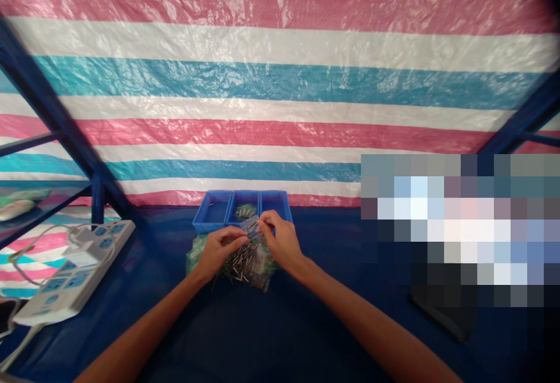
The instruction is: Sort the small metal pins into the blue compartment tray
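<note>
A small clear plastic bag is pinched between the fingertips of my left hand and my right hand. Something small and thin shows inside or against the bag near my right fingers, too small to name. Below both hands lies a heap of slim metal pins, which look like nails or screws. They rest among clear and greenish plastic bags on the dark blue table.
Behind the hands stands a blue three-compartment tray; small packets lie in its middle section. A white power strip with cables runs along the left. A striped tarp hangs behind. Pixelation hides the right side.
</note>
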A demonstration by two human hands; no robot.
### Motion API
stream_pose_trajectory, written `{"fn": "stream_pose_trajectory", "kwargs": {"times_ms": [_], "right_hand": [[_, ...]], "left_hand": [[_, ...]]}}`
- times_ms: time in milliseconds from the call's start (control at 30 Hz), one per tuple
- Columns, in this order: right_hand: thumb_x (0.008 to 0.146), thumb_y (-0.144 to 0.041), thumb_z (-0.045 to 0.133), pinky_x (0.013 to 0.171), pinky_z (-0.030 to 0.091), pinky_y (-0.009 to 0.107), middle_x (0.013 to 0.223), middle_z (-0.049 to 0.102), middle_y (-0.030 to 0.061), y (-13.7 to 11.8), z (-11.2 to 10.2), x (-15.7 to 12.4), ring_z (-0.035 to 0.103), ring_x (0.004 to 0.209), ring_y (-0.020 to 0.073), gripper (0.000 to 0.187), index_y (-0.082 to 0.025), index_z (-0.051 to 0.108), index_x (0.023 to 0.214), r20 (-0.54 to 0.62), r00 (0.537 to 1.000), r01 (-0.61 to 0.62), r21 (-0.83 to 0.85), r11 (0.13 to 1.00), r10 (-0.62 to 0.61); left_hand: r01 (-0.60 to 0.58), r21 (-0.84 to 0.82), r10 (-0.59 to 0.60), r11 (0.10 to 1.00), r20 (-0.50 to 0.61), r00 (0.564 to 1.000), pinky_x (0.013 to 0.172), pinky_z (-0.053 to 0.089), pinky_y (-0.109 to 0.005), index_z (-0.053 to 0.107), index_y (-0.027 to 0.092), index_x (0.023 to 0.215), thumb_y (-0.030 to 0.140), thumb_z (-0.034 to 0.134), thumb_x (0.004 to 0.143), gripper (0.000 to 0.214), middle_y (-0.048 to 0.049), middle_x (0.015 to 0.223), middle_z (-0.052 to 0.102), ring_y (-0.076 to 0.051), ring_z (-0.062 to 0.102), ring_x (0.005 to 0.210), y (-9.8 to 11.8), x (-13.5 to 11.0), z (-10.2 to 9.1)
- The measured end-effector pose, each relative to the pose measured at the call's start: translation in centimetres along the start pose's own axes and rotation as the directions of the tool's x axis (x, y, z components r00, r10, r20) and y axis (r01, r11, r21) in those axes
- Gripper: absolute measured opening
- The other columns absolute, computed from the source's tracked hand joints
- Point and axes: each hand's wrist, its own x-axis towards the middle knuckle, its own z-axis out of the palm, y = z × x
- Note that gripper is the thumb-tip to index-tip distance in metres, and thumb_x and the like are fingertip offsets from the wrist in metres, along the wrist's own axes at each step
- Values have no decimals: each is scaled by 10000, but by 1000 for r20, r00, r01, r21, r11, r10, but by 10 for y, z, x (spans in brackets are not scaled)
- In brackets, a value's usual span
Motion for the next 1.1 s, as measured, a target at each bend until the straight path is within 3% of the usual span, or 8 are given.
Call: {"fn": "stream_pose_trajectory", "kwargs": {"times_ms": [267, 500, 633, 833, 967, 1100], "right_hand": [[926, -276, 446, 667, 438, 216, 769, 683, -6, 0, 4, -3, 645, 707, 153, 122, -208, 545, 948, 51, 999, 9, 48, 999, -11], [910, -291, 482, 655, 441, 221, 713, 659, -23, -3, 6, -4, 622, 655, 140, 108, -212, 555, 916, 113, 993, 30, 27, 999, -33], [906, -310, 483, 644, 447, 224, 726, 645, -15, -3, 5, -3, 607, 646, 134, 134, -205, 564, 906, 98, 994, 42, 24, 999, -44], [890, -321, 521, 655, 471, 232, 873, 659, 8, -4, 1, -1, 608, 670, 126, 281, -201, 524, 1144, 83, 996, 31, 96, 995, -39], [914, -291, 495, 710, 456, 229, 853, 636, 20, -4, 0, -1, 595, 766, 136, 163, -193, 620, 952, 94, 984, 150, 49, 987, -154], [928, -263, 470, 725, 442, 226, 817, 615, 21, -4, -1, -1, 577, 752, 130, 194, -187, 640, 872, 105, 973, 207, -2, 978, -206]], "left_hand": [[44, -143, -53, 989, -57, 997, 727, 545, -320, 633, 140, 871, 374, 706, 742, 278, -34, 742, 714, -201, 695, 705, -1, 1, 1], [17, -83, -24, 996, -84, 996, 659, 540, -294, 636, 133, 854, 381, 664, 781, 259, -18, 644, 683, -168, 657, 607, 2, 2, -1], [-13, -60, 8, 998, -82, 997, 638, 533, -274, 642, 139, 845, 377, 652, 794, 243, -14, 631, 671, -155, 642, 592, 0, 3, -3], [-169, 102, 182, 980, -135, 974, 676, 517, -259, 668, 153, 821, 362, 645, 803, 211, -43, 805, 677, -164, 630, 741, 0, 3, -8], [-224, 166, 247, 960, -132, 960, 740, 503, -272, 684, 159, 833, 329, 640, 815, 177, -57, 853, 678, -177, 623, 815, 0, 2, -10], [-207, 180, 229, 962, -111, 967, 736, 510, -283, 689, 158, 827, 341, 637, 815, 190, -54, 821, 685, -177, 629, 775, -1, 1, -10]]}}
